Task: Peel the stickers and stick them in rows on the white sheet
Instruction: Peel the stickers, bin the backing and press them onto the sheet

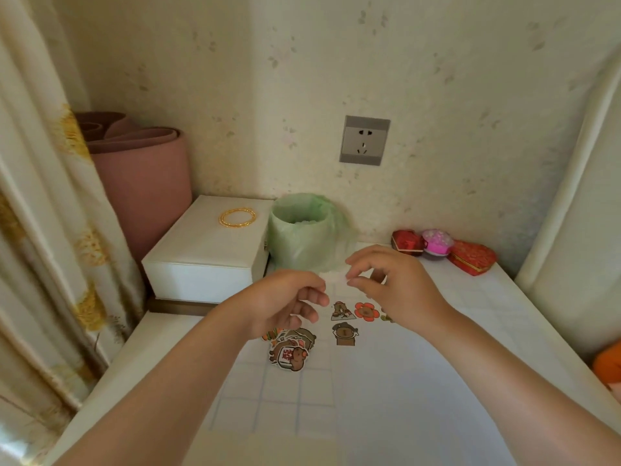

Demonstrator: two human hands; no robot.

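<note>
Hovering over white sheet (386, 398) with left hand (282, 304), loosely curled, gripping nothing. Pinching pale scrap (342, 279) in right hand (396, 290). Lying on sheet: sticker pile (290, 353) by left wrist, stuck stickers (344, 332) between hands.

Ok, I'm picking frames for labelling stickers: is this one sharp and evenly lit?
Head view: the left hand and right hand are slightly motion-blurred; the sticker pile is soft; the white sheet washes out near the bottom; wide-angle bending curves the curtain.

Stickers (344, 334), left hand (282, 304), right hand (396, 290) perhaps pinching
</note>
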